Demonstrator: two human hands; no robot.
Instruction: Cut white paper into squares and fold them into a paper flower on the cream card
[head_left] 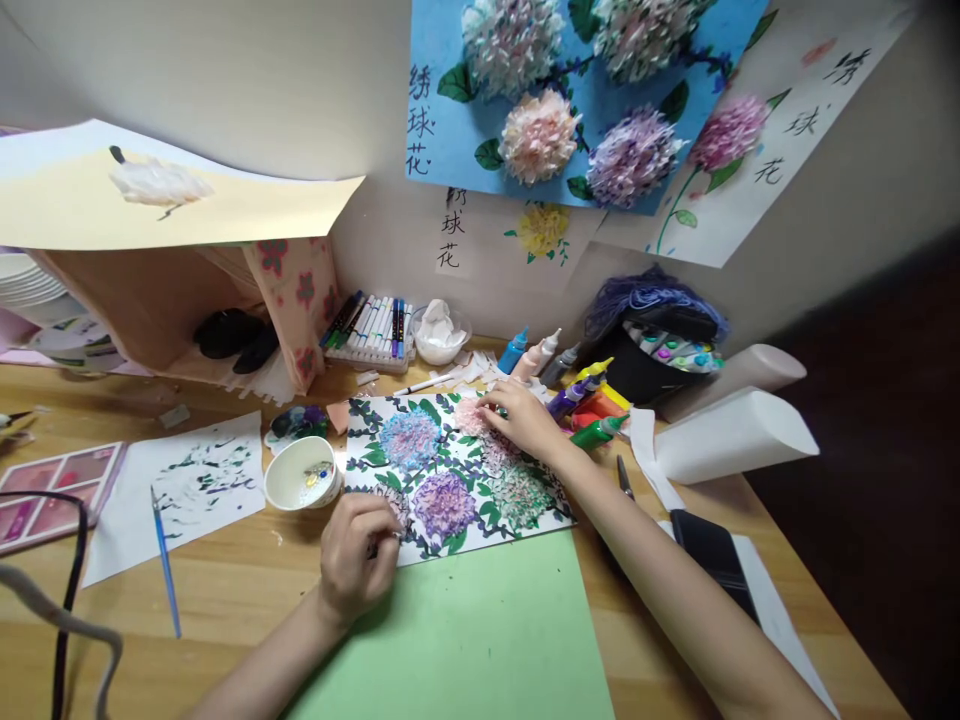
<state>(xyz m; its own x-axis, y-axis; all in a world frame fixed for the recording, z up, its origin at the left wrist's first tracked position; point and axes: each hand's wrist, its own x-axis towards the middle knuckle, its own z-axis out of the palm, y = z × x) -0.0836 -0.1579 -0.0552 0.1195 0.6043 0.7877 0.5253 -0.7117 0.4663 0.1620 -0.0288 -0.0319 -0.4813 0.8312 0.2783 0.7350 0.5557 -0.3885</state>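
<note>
the flower picture lies flat on the wooden desk, its near edge overlapping a green sheet that sits beneath it, apparently as a backing or guard for the desk surface. the left hand rests on the near left corner of the picture, fingers curled inward; it appears to pin the sheet down so it does not slide, and whether it also pinches something small cannot be told. the right hand reaches across to the far edge, fingers bent downward and pressed together at the tips on a pink paper bloom, consistent with pressing or seating a small piece; no item between the fingertips can be made out. a white cup stands touching the picture's left edge, kept within easy reach of the left hand. a paintbrush lies on a daubed scrap sheet further left, clear of the work. paint bottles are clustered just beyond the right hand, lying on their sides near the far right corner. a marker set and a white bowl stand back against the wall. finished flower pieces hang on the wall above, placed where they can serve as reference.
</note>
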